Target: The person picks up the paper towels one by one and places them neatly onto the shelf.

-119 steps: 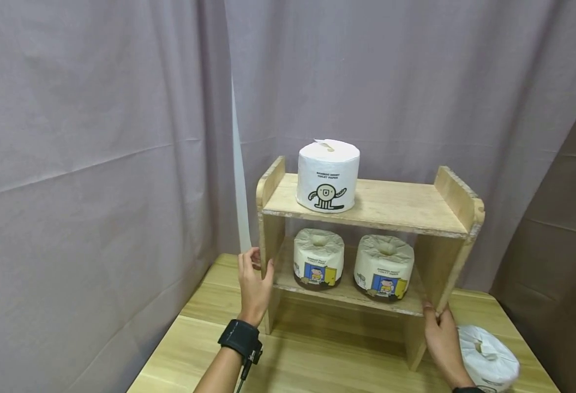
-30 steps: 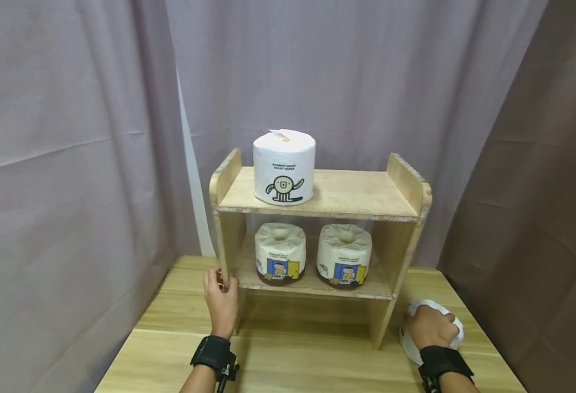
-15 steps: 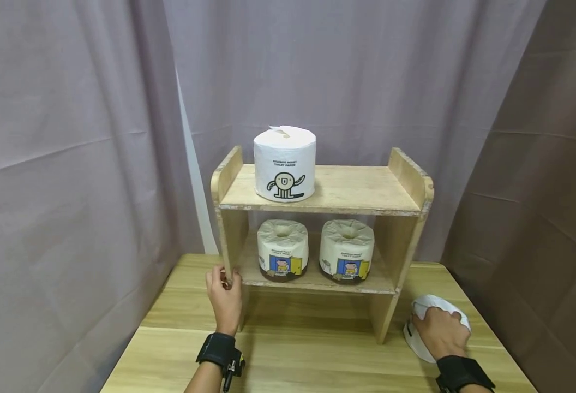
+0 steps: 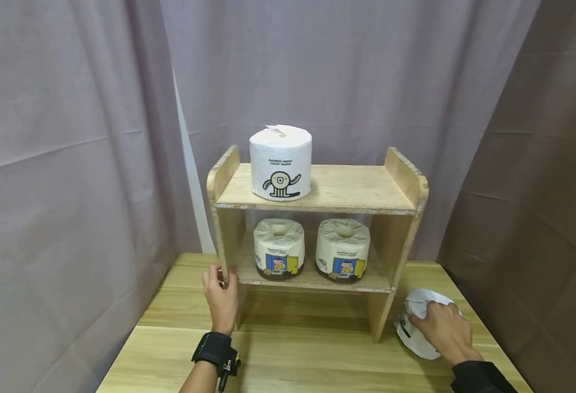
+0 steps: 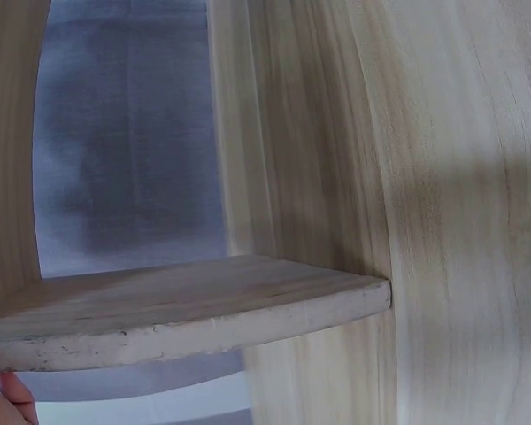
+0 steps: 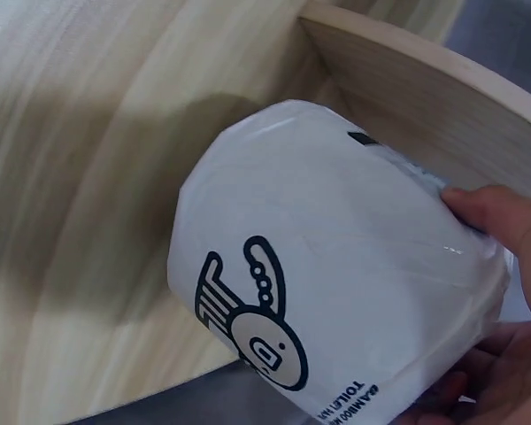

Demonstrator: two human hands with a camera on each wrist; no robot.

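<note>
A two-tier wooden shelf [image 4: 352, 188] stands on the table. My left hand [image 4: 222, 297] grips the edge of its left side panel; in the left wrist view only some fingers [image 5: 13, 397] show at the lower left corner. Right of the shelf, my right hand [image 4: 446, 330] holds a white wrapped toilet roll [image 4: 418, 333] by its top end. In the right wrist view this toilet roll [image 6: 327, 239], with a black cartoon print, sits between thumb and fingers; the fingers are partly hidden behind it. It looks tilted, and whether it touches the table I cannot tell.
Another white toilet roll [image 4: 280, 166] stands on the left of the upper tier. Two cream toilet rolls stand on the lower tier, a left roll [image 4: 278, 248] and a right roll [image 4: 343, 251]. Grey curtains [image 4: 337, 76] hang behind and at both sides of the wooden table [image 4: 170, 338].
My right hand has left the shelf's right panel and taken hold of the white toilet roll, which has since tilted. The left hand has stayed at the left panel. The head view has shifted.
</note>
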